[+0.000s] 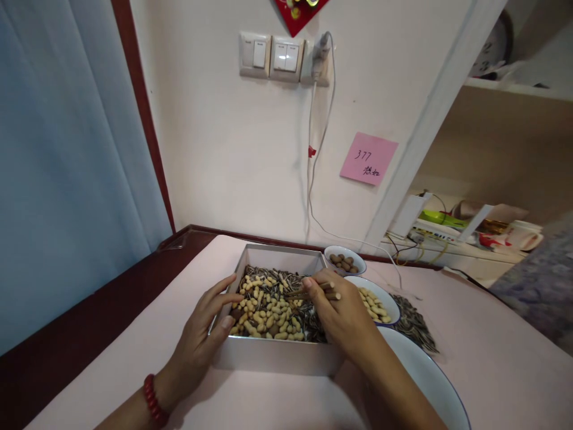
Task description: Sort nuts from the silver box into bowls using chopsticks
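A pale rectangular box (277,356) holds peanuts (275,316) in their shells, striped sunflower seeds (280,278) and a few round brown nuts. My left hand (203,325) rests at the box's left side, fingers apart, with the fingertips over the rim near the peanuts; a red bead bracelet is on the wrist. In my right hand (338,307) is a pair of wooden chopsticks (329,291), gripped with the tips pointing left over the seeds. Whether the tips hold anything I cannot make out.
Right of the box stand a small bowl (345,249) of round brown nuts, a bowl (394,304) of peanuts and a large white bowl (425,364), partly behind my forearm. Loose sunflower seeds (414,322) lie on the pink tabletop. A white cable (333,234) hangs down the wall behind.
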A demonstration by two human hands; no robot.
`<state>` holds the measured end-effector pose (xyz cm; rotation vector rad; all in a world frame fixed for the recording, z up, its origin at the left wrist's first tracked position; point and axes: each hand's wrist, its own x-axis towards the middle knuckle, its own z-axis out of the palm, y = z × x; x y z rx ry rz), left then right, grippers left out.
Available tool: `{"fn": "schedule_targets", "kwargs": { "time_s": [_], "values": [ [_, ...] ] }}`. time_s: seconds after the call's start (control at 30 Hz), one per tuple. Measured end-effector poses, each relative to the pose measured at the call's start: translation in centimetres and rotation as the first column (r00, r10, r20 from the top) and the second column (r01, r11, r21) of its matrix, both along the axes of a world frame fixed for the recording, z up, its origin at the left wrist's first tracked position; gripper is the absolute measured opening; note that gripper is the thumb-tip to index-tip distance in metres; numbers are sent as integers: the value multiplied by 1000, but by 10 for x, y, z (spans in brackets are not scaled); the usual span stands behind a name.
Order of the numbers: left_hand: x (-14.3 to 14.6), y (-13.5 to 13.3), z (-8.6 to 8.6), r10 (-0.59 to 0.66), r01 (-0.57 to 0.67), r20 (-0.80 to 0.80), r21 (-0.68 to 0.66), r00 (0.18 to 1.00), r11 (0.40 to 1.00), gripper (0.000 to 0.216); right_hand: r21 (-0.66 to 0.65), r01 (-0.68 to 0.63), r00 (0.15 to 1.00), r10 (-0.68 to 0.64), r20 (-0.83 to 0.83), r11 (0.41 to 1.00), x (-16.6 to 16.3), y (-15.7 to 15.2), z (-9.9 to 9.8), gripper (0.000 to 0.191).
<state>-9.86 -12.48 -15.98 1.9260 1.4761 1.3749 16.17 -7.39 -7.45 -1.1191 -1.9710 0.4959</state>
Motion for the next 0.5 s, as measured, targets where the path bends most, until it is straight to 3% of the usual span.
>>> {"fn": "schedule_targets", "kwargs": {
  "time_s": [0.17,0.3,0.4,0.5],
  "values": [
    [0,1,-1,-4,4,25,-10,1000,1000,29,52,18,999,-16,-36,999,8,-8,15,39],
    [-1,1,-4,4,-3,47,-7,999,1000,29,86,67,990,-55,-131,994,32,-21,38,38],
    [-2,2,-6,19,-19,58,-7,998,1000,29,147,242,949,-202,-243,959,66,-33,52,31],
    [-1,4,-6,25,-24,76,-18,997,1000,30,237,475,858,-385,-341,848,109,-42,55,23]
  ]
}}
